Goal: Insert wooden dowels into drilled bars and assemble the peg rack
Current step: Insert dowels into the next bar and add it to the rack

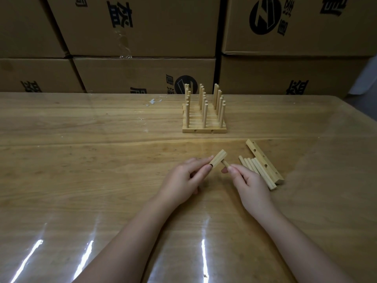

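Glossy wood table (81, 170), cardboard boxes (142, 27) behind: left hand (183, 180) pinches drilled bar (218, 159) steady, hole facing right hand (251, 184), which grips dowel (225, 163) at it for insertion; spare dowels (257, 170) close by, part-built rack (204, 115) beyond.

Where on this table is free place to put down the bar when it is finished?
Free: the wide table stretch to the left of the peg rack, and the strip between the rack and the hands. Crowded: the right side, where loose dowels lie against a spare drilled bar, close to the right hand.
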The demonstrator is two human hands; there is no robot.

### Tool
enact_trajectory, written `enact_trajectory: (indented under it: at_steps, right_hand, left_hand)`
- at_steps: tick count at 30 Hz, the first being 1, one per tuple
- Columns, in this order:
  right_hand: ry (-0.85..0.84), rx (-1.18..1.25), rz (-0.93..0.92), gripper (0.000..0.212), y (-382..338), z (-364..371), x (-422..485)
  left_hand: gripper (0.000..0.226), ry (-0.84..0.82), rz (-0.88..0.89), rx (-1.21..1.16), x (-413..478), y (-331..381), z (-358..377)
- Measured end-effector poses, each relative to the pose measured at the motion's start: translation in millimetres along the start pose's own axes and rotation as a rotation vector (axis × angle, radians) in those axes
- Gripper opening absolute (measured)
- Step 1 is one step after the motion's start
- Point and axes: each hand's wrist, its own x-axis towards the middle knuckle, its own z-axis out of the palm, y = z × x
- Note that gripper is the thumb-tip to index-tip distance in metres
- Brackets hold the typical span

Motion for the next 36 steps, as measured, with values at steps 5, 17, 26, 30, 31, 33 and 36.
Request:
enact_trajectory:
  at_steps: [5,17,26,30,31,33,36]
  right_hand:
    - [0.025,0.087,0.004,0.019,0,2,0]
    - [0.295,-0.373,0.06,0.025,10,-15,6]
    - [0.154,-0.812,0.068,0.034,9,-10,4]
    - [0.065,-0.812,0.019,0.033,5,-8,3]
    - [0.062,-0.787,-0.007,0.033,5,-7,2]
    - [0.115,-0.616,-0.072,0.031,3,-6,2]
    - [0.185,-0.055,0.02,0.013,-2,-3,1]
  left_hand:
    - [0.027,-0.05,-0.1,-0.18,4,-4,0]
    - [0.026,0.038,-0.289,-0.551,10,-5,-9]
    - [0.029,0.122,-0.368,-0.82,14,-8,-15]
    - [0.036,0.134,-0.379,-0.87,15,-10,-16]
    - [0.037,0.139,-0.387,-0.885,15,-10,-17]
    - [0.041,0.152,-0.395,-0.915,16,-11,-17]
    - [0.048,0.148,-0.371,-0.94,16,-12,-17]
